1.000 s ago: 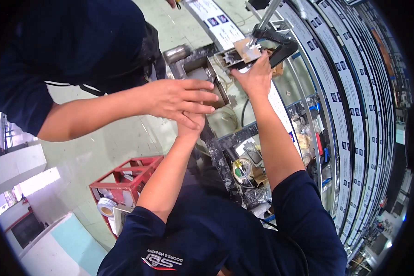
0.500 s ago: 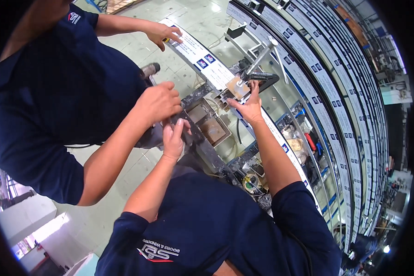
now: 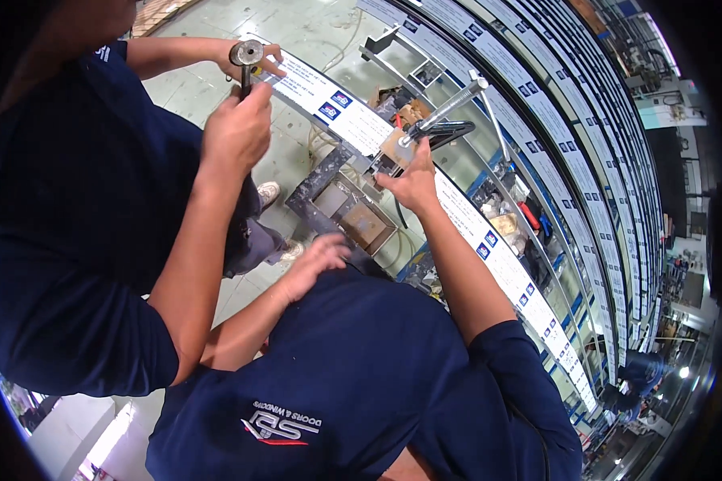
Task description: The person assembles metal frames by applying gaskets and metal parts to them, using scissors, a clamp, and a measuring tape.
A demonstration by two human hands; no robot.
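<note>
My right hand [image 3: 413, 183] is closed round a brown block [image 3: 395, 151] on a long, curved, white-filmed profile [image 3: 449, 204]. Its thumb is at a small metal piece beside the block. A clamp [image 3: 455, 103] with a threaded steel screw and black frame presses on the block from above. My left hand [image 3: 319, 263] is apart from the work, in front of my body, slightly blurred, its fingers spread and holding nothing. At the left, a co-worker's hand [image 3: 237, 132] grips an upright hammer [image 3: 250, 54] with a round steel head; the co-worker's other hand [image 3: 229, 58] is at the profile's far end.
Below the profile is a dark metal frame [image 3: 313, 188] with an open box [image 3: 341, 196]. Several long curved profiles [image 3: 537, 104] lie on racks to the right. Red-handled tools [image 3: 528, 215] and scraps sit beneath. The co-worker's body stands close at my left.
The co-worker's hand has gone up and away with the hammer. My left hand has dropped back from beside it and opened. My right hand stays at the block.
</note>
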